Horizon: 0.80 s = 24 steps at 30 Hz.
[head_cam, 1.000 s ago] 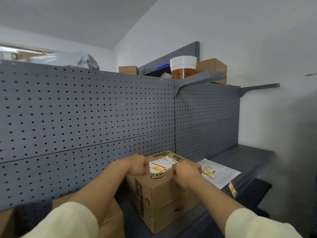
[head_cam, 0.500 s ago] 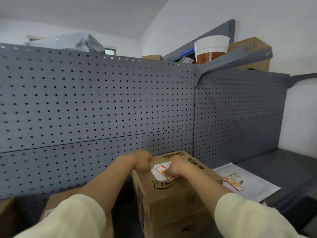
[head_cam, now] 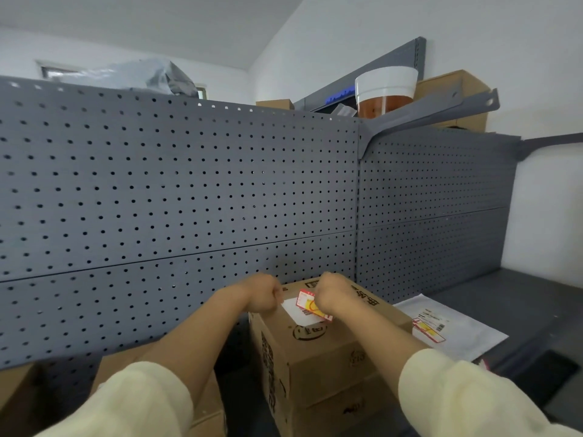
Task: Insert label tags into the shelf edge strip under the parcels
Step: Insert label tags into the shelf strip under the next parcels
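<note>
A small red, yellow and white label tag [head_cam: 310, 305] is pinched in my right hand [head_cam: 336, 294], just above the top of a brown cardboard parcel [head_cam: 315, 357]. My left hand [head_cam: 263, 294] is a closed fist at the parcel's top left edge, beside its white shipping sticker [head_cam: 293, 310]. Nothing shows inside that fist. The two hands are about a hand's width apart. The parcel stands on the dark grey shelf [head_cam: 520, 310]. A small red tag [head_cam: 484, 363] peeks out at the shelf's front edge on the right. The edge strip itself is hidden below my arms.
A flat white mailer bag [head_cam: 457, 332] lies on the shelf right of the parcel. Another cardboard box [head_cam: 208, 405] sits low on the left. Grey pegboard [head_cam: 189, 184] backs the shelf. Above it stand a white-lidded jar [head_cam: 385, 89] and a box [head_cam: 454, 86].
The view has swung left and closer. My hands have come nearer together over the parcel's top, and the tag now stands out from my right hand.
</note>
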### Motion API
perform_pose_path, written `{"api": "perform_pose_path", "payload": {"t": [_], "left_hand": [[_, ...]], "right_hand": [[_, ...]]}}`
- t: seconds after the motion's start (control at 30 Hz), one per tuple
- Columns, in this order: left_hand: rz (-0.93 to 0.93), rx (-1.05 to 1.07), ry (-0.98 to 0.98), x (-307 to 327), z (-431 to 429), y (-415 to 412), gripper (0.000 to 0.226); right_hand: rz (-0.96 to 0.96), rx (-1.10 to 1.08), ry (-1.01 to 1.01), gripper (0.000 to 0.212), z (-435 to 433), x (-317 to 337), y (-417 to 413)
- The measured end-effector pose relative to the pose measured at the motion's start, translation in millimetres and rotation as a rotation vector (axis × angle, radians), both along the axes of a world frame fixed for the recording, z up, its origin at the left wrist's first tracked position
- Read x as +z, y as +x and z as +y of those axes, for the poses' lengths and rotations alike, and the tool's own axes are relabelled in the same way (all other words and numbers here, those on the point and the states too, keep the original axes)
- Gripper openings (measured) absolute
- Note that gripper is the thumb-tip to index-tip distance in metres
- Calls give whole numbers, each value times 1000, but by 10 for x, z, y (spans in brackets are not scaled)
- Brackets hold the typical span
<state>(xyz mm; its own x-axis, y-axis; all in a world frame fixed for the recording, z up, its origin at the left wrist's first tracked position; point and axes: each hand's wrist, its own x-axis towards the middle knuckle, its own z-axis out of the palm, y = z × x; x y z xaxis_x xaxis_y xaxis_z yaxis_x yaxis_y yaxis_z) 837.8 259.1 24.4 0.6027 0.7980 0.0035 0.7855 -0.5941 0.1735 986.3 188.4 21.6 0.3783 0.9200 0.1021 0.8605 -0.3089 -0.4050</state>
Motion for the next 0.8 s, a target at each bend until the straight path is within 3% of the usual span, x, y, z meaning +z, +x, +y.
{"api": "perform_pose_path", "payload": {"t": [0.03, 0.13, 0.37, 0.67, 0.8], "left_hand": [[-16, 1, 15, -7, -19, -22, 17], [-62, 14, 20, -63, -85, -97, 19], [-65, -20, 63, -33, -372, -331, 21], [-93, 94, 125, 98, -1365, -1225, 18], [-75, 211, 82, -147, -2004, -1808, 26]], "right_hand": [[-4, -12, 51, 4, -36, -13, -31], [-22, -49, 156, 26, -119, -97, -124], [-5, -43, 238, 27, -484, -129, -354], [53, 228, 326, 18, -1233, -70, -997], [111, 369, 232, 20, -1617, -353, -1462]]}}
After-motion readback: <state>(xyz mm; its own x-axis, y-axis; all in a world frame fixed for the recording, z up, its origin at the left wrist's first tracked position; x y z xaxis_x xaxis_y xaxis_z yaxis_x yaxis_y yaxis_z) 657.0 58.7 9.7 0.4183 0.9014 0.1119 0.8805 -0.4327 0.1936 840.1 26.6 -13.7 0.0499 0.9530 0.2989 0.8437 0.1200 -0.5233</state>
